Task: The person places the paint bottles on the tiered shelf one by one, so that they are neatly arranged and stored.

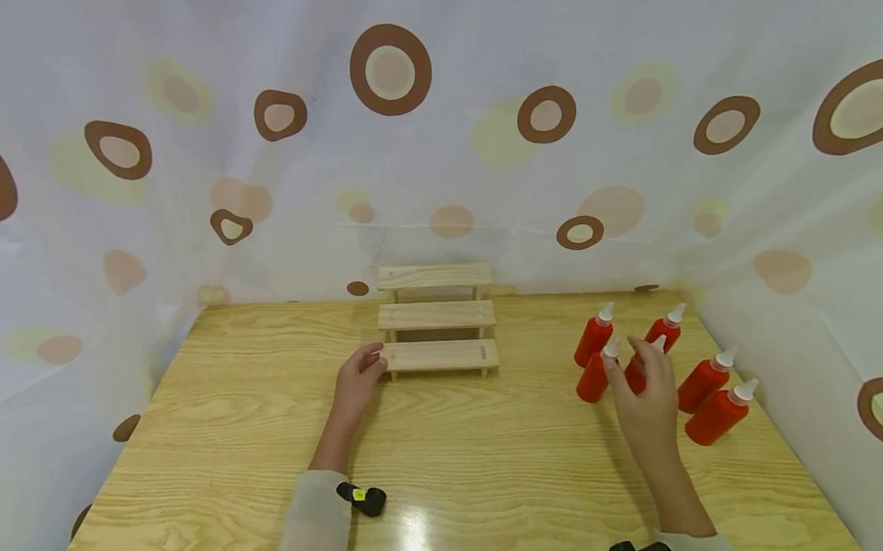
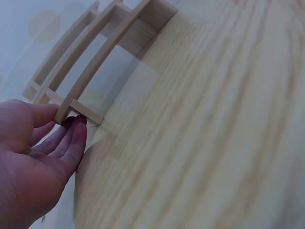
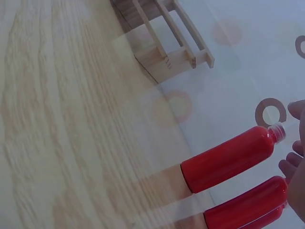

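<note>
A three-step wooden rack (image 1: 439, 355) stands at the back of the table. My left hand (image 1: 360, 378) holds the left end of its lowest step; in the left wrist view the thumb lies over the board (image 2: 90, 67) and the fingers are beneath it. On the right stand several red squeeze bottles with white pointed caps. My right hand (image 1: 648, 398) is among them, thumb and fingers spread apart. Its thumb overlaps the cap of the front-left bottle (image 1: 594, 378), and another bottle (image 1: 636, 374) shows behind the gap. In the right wrist view the fingers are beside a bottle's neck (image 3: 277, 133).
Two bottles (image 1: 716, 417) stand to the right of my right hand, and others (image 1: 593, 340) behind it. A pale curtain (image 1: 451, 160) with brown rings hangs behind and along the sides of the wooden table (image 1: 479, 455). A black camera (image 1: 362, 498) sits on my left wrist.
</note>
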`<state>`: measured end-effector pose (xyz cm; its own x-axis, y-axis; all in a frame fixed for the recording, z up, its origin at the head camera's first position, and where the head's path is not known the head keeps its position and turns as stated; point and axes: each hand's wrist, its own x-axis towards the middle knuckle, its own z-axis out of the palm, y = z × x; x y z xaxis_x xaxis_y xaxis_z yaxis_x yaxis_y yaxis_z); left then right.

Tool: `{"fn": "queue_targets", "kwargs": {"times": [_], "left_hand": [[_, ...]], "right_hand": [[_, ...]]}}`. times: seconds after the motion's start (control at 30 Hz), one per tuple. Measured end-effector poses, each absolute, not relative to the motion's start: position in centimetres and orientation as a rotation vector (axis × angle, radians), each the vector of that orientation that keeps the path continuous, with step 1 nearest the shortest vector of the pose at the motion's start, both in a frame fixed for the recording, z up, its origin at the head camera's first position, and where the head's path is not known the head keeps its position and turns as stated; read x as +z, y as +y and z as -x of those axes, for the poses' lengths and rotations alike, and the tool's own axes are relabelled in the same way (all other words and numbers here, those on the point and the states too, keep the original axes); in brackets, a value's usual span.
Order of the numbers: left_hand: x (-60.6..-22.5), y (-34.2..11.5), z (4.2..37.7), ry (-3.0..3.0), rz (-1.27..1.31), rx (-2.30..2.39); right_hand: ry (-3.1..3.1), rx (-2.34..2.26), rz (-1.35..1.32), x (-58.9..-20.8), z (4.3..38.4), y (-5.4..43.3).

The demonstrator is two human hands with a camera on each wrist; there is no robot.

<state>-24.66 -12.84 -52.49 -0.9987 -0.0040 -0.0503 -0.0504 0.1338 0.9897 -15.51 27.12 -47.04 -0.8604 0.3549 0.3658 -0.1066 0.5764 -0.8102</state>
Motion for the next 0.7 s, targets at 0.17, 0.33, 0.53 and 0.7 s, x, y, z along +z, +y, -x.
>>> {"fn": "queue_targets", "kwargs": {"times": [0.17,0.33,0.53,0.7], "left_hand": [[-52.9,-13.1,24.7,2.29,0.048,2.077],[-53.4,-13.2,24.8,2.293,0.058,2.095],[-53.6,-13.2,24.9,2.23,0.07,2.146],[-53.6,-13.2,24.6,2.2,0.07,2.159]], "right_hand": [[-2.286,1.317,0.171,-48.3,15.9,27.3],[-2.325,1.364,0.219,-48.7,16.0,27.1],[-2.374,1.452,0.282,-48.6,16.2,26.8],[-2.386,1.499,0.311,-48.9,16.4,26.9]]}}
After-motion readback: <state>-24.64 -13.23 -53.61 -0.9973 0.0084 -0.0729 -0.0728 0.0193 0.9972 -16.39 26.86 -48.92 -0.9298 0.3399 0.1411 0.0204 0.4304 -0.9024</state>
